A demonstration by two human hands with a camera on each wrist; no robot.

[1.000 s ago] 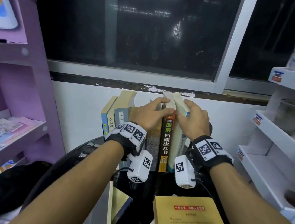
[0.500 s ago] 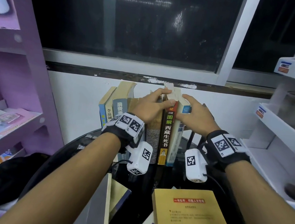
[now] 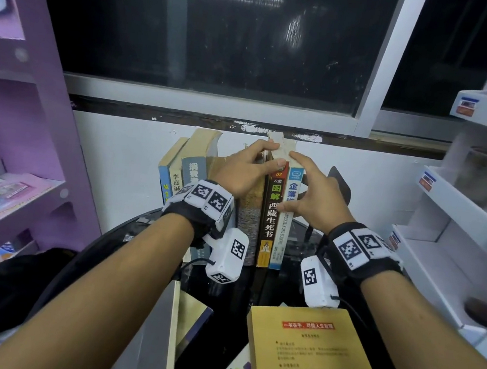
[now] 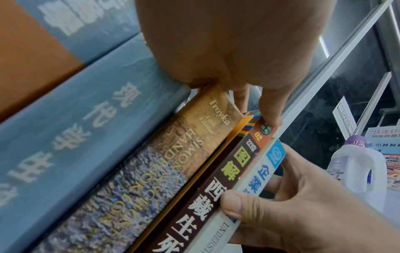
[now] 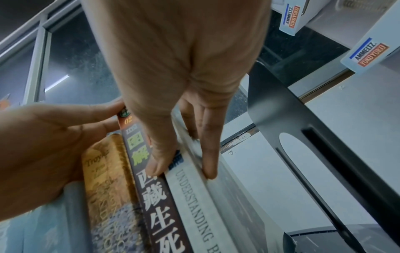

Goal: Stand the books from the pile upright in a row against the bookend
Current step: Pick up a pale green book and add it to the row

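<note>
Big dark window (image 3: 223, 30) fills the back, and everything here sits relative to the row of books (image 3: 234, 201) standing upright on the round black bench (image 3: 291, 284) below it. Left of the row there's the purple shelf unit (image 3: 30, 129); right of the row, the white shelf rack (image 3: 458, 233). Just right of the row stands the black bookend (image 3: 341, 183), upright, and the right wrist view shows a gap between it and the last book. In front of the row lies the pile: a yellow book (image 3: 307, 358) flat on the bench, with another book (image 3: 178, 322) beside it.

Now the row itself, from the outer end: a couple of blue-spined volumes leaning slightly, a thick blue one, the mottled handbook (image 4: 138, 171), then the brown-spined book (image 3: 270, 214), and last, nearest the bookend, the white-spined book (image 3: 285, 219).

Left hand (image 3: 245, 174) lies over the top of the row, fingers stretched across the upper edges, thumb pressing the top of the brown-spined book: a released grip, flat and steadying. Right hand (image 3: 315, 197) is on the white-spined book, thumb against the spine, fingers down the cover facing the bookend: its grip is grasping that book, pinched between thumb and fingers
</note>
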